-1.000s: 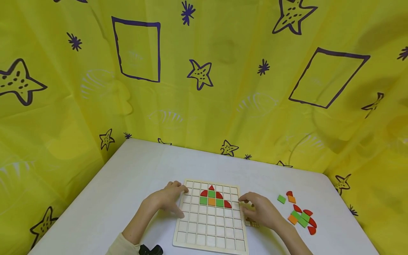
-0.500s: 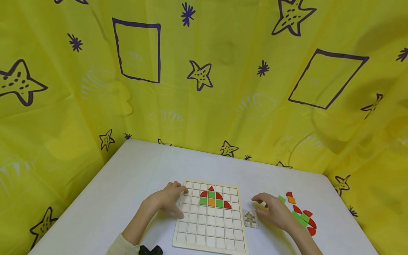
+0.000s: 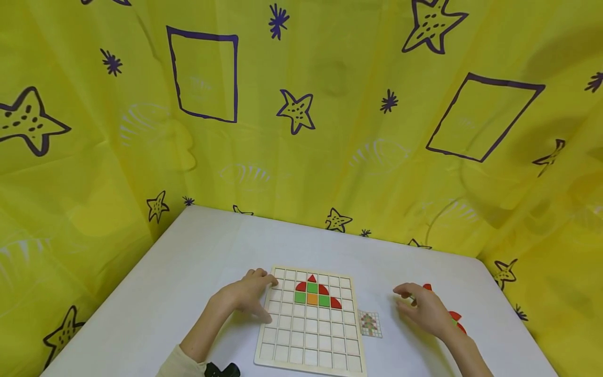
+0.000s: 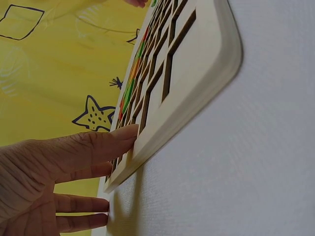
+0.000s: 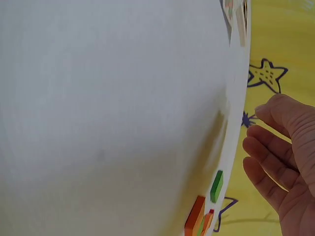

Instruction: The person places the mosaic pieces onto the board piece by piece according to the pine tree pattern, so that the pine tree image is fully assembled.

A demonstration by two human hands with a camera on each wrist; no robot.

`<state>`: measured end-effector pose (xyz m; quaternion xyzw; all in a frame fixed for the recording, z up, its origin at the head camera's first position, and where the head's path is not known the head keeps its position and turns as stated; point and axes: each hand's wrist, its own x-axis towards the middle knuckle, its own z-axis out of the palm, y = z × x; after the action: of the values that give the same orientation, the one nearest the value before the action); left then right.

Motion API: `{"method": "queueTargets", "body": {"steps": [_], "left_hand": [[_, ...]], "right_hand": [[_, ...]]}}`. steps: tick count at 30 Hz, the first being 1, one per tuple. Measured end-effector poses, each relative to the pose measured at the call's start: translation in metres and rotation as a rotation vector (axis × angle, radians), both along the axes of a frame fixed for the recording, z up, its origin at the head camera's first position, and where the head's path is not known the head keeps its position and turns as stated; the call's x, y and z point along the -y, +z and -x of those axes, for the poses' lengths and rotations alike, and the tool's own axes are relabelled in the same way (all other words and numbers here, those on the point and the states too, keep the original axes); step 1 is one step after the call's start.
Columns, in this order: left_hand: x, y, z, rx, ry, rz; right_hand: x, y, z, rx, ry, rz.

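My left hand lies at the left edge of a pale wooden grid board, its fingers spread. In the left wrist view the thumb touches the board's rim, with the fingers fairly straight. Several red, green and orange tiles sit in the upper cells, among them an orange square and a red triangle. My right hand hovers over the loose tiles at right, fingers loosely bent, holding nothing. It hides most of those tiles. A green tile and an orange tile show below it.
A small pattern card with a tree-like figure lies against the board's right edge. The white table is bordered by a yellow curtain. A black object stands at the near edge.
My right hand has moved right, from the board's edge past the pattern card to the loose tiles, uncovering the card. My left hand has stayed at the board.
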<state>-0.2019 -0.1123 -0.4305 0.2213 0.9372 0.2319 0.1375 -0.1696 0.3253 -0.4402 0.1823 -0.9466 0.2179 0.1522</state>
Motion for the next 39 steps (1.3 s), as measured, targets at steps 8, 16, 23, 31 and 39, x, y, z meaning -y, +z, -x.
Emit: {"method": "queueTargets", "body": {"steps": [8, 16, 23, 31, 39], "left_hand": [[0.000, 0.001, 0.000, -0.008, -0.004, 0.002], [0.000, 0.001, 0.000, -0.002, 0.000, 0.007], [0.000, 0.000, 0.000, -0.014, -0.006, 0.000], [0.000, 0.000, 0.000, -0.008, -0.003, 0.002], [0.000, 0.001, 0.000, 0.001, 0.001, 0.007]], "right_hand": [[-0.022, -0.002, 0.002, 0.111, -0.106, 0.027], [-0.039, -0.003, 0.006, 0.152, -0.166, 0.013], [-0.050, -0.004, 0.012, 0.151, -0.190, -0.014], [-0.059, 0.001, 0.023, 0.201, -0.224, -0.058], [-0.064, 0.003, 0.032, 0.242, -0.241, -0.081]]}}
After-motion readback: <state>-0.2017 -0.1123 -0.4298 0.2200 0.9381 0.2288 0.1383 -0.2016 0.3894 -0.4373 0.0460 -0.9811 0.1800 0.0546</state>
